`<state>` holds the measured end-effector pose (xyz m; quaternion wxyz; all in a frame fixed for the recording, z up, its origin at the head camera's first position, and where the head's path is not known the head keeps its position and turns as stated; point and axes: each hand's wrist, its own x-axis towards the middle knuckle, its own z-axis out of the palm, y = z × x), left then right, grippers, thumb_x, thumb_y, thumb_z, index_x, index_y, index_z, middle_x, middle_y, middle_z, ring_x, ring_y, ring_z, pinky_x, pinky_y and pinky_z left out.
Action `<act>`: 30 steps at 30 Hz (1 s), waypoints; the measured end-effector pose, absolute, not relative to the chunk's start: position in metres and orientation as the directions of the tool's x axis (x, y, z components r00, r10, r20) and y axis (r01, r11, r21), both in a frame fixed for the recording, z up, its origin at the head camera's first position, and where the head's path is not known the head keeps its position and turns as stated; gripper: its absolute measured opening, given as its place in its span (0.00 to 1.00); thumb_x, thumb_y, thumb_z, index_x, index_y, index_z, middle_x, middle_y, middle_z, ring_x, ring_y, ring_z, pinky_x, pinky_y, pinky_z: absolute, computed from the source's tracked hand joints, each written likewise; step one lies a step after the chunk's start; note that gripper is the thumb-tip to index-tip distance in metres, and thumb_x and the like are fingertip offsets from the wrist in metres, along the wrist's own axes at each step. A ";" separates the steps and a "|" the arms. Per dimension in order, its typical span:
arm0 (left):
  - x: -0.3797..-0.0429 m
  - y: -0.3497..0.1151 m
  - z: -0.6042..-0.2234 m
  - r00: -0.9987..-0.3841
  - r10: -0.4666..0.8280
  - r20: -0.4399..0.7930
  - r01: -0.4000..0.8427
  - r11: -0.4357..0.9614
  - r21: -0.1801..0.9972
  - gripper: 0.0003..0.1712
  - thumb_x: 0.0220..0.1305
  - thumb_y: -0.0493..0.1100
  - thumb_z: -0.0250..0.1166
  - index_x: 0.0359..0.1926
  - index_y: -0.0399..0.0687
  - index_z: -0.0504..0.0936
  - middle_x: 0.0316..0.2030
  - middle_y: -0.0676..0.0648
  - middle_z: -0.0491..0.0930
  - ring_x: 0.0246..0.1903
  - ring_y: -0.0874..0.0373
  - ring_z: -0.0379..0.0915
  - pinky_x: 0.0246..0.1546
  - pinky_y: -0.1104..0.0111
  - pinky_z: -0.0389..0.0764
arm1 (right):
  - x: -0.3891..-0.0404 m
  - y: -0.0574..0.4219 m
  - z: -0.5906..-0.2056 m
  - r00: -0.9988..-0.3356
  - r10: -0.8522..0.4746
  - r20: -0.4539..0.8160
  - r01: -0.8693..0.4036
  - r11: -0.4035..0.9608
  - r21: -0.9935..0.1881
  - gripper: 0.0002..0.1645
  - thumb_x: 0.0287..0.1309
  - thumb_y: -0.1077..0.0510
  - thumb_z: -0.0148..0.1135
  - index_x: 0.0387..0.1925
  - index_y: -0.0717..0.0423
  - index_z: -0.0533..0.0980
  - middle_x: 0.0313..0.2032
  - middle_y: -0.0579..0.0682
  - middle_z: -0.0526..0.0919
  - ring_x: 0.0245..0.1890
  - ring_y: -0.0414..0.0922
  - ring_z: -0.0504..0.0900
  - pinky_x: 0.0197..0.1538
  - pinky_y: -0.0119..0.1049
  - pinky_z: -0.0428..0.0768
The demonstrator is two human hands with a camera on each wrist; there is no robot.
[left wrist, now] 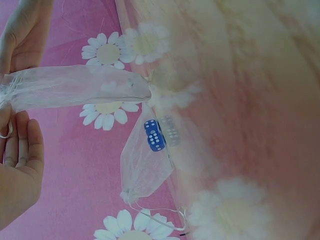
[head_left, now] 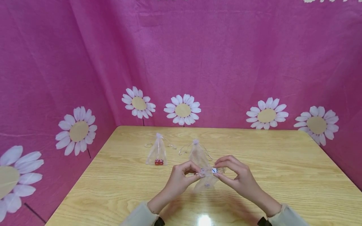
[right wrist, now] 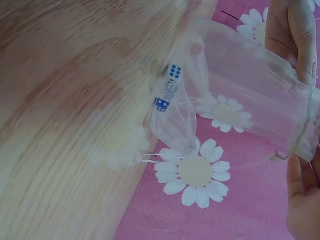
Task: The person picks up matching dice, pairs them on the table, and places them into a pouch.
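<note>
My left hand (head_left: 180,177) pinches the upper part of a sheer white drawstring pouch (left wrist: 80,87), which hangs over the table. My right hand (head_left: 240,176) holds a white die (head_left: 215,170) with dark dots between thumb and fingertips, beside the pouch's mouth. Low in the hanging pouch shows another white die (right wrist: 175,71) with blue dots. Behind it, a tied sheer pouch (head_left: 198,153) stands on the table, partly hidden by my hands; blue dice (left wrist: 154,135) with white dots show inside it. Both wrist views cut off the fingertips.
Farther left stands another tied pouch (head_left: 156,150) with red dice (head_left: 159,162) at its bottom, its cords spread on the wood. The light wooden table (head_left: 268,150) ends against a pink curtain (head_left: 220,62) printed with daisies, at the back and sides.
</note>
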<state>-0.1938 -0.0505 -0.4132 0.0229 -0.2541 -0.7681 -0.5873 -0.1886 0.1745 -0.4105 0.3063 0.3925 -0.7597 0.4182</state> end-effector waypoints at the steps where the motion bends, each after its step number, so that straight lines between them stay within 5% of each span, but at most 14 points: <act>1: -0.194 -0.051 -0.413 -0.868 0.365 0.335 0.419 0.180 0.890 0.03 0.59 0.33 0.68 0.35 0.38 0.82 0.36 0.41 0.87 0.37 0.71 0.79 0.48 0.79 0.80 | -0.189 0.175 -0.411 -0.508 -0.344 0.790 -0.851 0.342 -0.398 0.22 0.39 0.75 0.73 0.38 0.54 0.82 0.39 0.51 0.83 0.45 0.36 0.80 0.54 0.17 0.75; 14: -0.200 -0.057 -0.418 -0.875 0.394 0.282 0.356 0.129 0.926 0.05 0.60 0.35 0.68 0.35 0.35 0.82 0.38 0.35 0.86 0.37 0.72 0.78 0.48 0.75 0.82 | -0.185 0.183 -0.418 -0.666 -0.320 0.674 -0.746 0.265 -0.612 0.25 0.49 0.75 0.68 0.51 0.60 0.75 0.47 0.51 0.83 0.50 0.34 0.80 0.51 0.25 0.79; 20: -0.203 -0.062 -0.422 -0.869 0.407 0.281 0.338 0.075 0.938 0.07 0.61 0.33 0.67 0.36 0.30 0.80 0.39 0.30 0.84 0.36 0.72 0.78 0.46 0.75 0.82 | -0.187 0.189 -0.420 -0.726 -0.352 0.591 -0.678 0.224 -0.700 0.30 0.55 0.73 0.64 0.60 0.59 0.69 0.54 0.38 0.81 0.54 0.33 0.79 0.52 0.28 0.80; 23: -0.203 -0.064 -0.422 -0.862 0.425 0.275 0.319 0.036 0.947 0.09 0.61 0.33 0.67 0.37 0.27 0.78 0.40 0.28 0.82 0.37 0.72 0.78 0.44 0.77 0.82 | -0.188 0.191 -0.421 -0.751 -0.375 0.544 -0.642 0.221 -0.734 0.30 0.58 0.71 0.63 0.62 0.60 0.68 0.53 0.45 0.83 0.51 0.32 0.80 0.48 0.30 0.82; 26: -0.203 -0.066 -0.421 -0.861 0.435 0.263 0.299 0.015 0.954 0.10 0.61 0.33 0.66 0.38 0.26 0.78 0.41 0.27 0.82 0.37 0.71 0.79 0.44 0.77 0.82 | -0.188 0.193 -0.423 -0.781 -0.398 0.480 -0.597 0.251 -0.762 0.25 0.60 0.68 0.62 0.60 0.60 0.72 0.47 0.51 0.85 0.44 0.31 0.81 0.44 0.31 0.82; 30: -0.204 -0.070 -0.421 -0.870 0.427 0.248 0.288 0.030 0.957 0.10 0.61 0.34 0.67 0.39 0.29 0.79 0.41 0.28 0.82 0.37 0.71 0.78 0.44 0.77 0.81 | -0.188 0.195 -0.425 -0.809 -0.397 0.434 -0.561 0.297 -0.773 0.13 0.63 0.65 0.61 0.48 0.54 0.80 0.39 0.47 0.86 0.38 0.31 0.80 0.42 0.30 0.81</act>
